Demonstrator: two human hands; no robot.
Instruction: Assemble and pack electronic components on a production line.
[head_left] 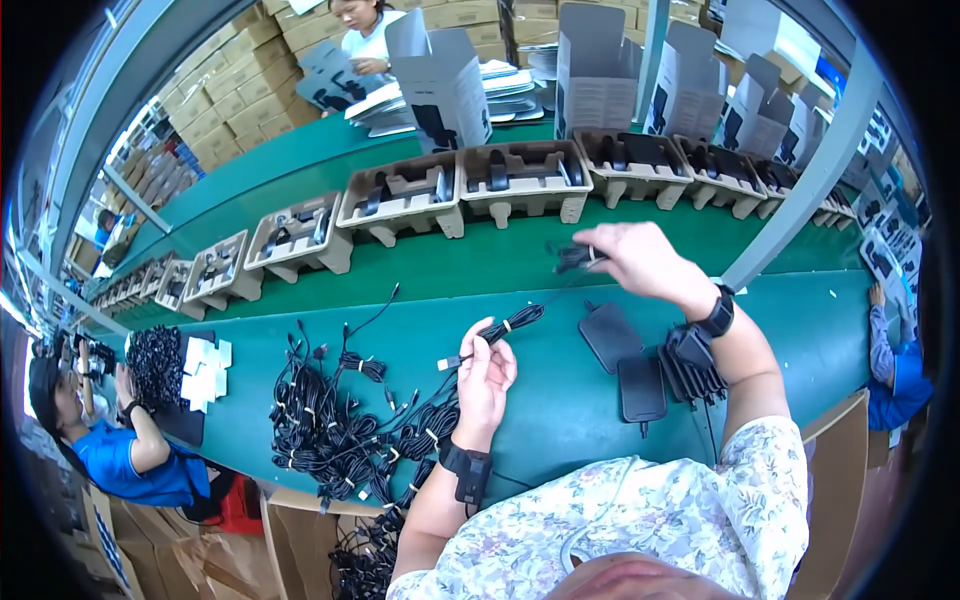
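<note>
My left hand (484, 392) is closed on a coiled black USB cable (516, 322), its pale plug sticking out to the left. Raised over the far side of the bench, my right hand (645, 262) grips another black cable bundle (574, 258), somewhat blurred, just in front of the moulded pulp trays. A heap of tied black cables (325, 420) lies left of my left hand. Below my right forearm are two flat black devices (610, 338) and a row of similar black pieces (692, 365) leaning together.
Pulp trays (400, 215) holding black parts line the green belt from left to right. Open printed boxes (440, 100) stand behind them. A grey post (810, 170) rises at the right. Co-workers are at the left (130, 450), far side and right. More cables (365, 560) hang below the bench edge.
</note>
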